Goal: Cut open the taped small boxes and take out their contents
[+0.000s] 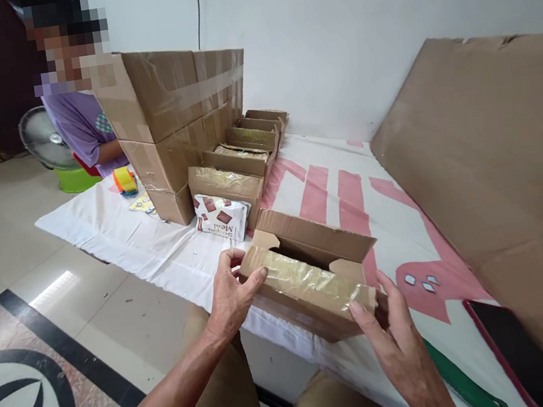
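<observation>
A small open cardboard box (312, 312) rests at the table's near edge, its flaps raised and clear tape along the near flap. My left hand (233, 293) grips its left end, thumb over the taped flap. At the opposite end, my right hand (388, 332) holds the corner between thumb and fingers. The box's inside is dark, so I cannot tell what it contains. Just beyond it, a white packet with brown squares (223, 217) leans against another open box (228, 179). More open boxes (252, 139) stand in a row behind.
Sealed cartons (168, 97) are stacked at the back left, with a tape roll (125, 181) beside them. A person in a purple shirt (70, 120) is behind. On the right are a large cardboard sheet (501, 184), a phone (519, 347) and a green object (465, 381).
</observation>
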### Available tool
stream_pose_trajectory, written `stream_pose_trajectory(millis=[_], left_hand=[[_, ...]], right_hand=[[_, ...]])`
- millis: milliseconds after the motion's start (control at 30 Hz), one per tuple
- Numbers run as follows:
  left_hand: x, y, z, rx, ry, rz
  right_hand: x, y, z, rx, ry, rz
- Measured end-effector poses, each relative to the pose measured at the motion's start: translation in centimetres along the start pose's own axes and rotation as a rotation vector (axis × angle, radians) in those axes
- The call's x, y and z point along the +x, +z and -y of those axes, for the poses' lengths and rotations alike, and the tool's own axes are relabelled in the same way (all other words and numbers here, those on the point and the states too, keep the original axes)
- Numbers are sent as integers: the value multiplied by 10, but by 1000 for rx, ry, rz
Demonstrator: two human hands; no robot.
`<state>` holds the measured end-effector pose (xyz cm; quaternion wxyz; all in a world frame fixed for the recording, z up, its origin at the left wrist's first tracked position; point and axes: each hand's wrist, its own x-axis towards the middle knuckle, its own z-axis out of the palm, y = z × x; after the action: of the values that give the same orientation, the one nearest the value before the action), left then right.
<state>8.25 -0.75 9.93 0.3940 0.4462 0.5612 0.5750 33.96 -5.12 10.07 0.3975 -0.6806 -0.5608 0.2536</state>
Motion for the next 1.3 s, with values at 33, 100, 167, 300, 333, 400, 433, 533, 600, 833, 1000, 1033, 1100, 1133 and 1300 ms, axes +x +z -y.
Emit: stream_pose_trajectory(millis=[33,100,167,300,333,400,433,533,600,833,1000,1033,1100,1133,1300], left_hand=[[-2,0,2,-8,-18,15],[-5,-4,4,-32,-68,75],[-6,-12,3,-58,-77,108],[4,-45,-2,-131,-34,-18],[10,-58,-2,-145,-30,-61],[27,-85,0,-145,-4,-155],[37,-98,2,-125,17,-210],[71,-128,14,-49,65,-353],[91,-135,22,-24,85,-390],[122,-128,31,11,105,-346],[78,-125,34,90,57,-509],[64,-122,38,87,32,-534],[38,-109,48,75,-10,-492],[29,-101,54,58,-25,-445],[24,-57,65,16,-69,-336]], right_hand=[[1,-1,0,52,26,34],[1,-1,2,130,41,106],[3,5,10,169,31,155],[14,35,44,249,-36,248],[19,47,54,276,-66,281],[30,77,75,327,-125,345],[36,94,84,342,-147,374],[55,140,103,342,-189,409],[67,163,106,335,-186,397],[70,176,93,424,-166,379],[53,164,58,409,-161,419],[53,162,47,364,-165,401],[56,160,24,245,-195,337],[58,160,14,179,-222,297],[74,173,-25,-66,-393,124]])
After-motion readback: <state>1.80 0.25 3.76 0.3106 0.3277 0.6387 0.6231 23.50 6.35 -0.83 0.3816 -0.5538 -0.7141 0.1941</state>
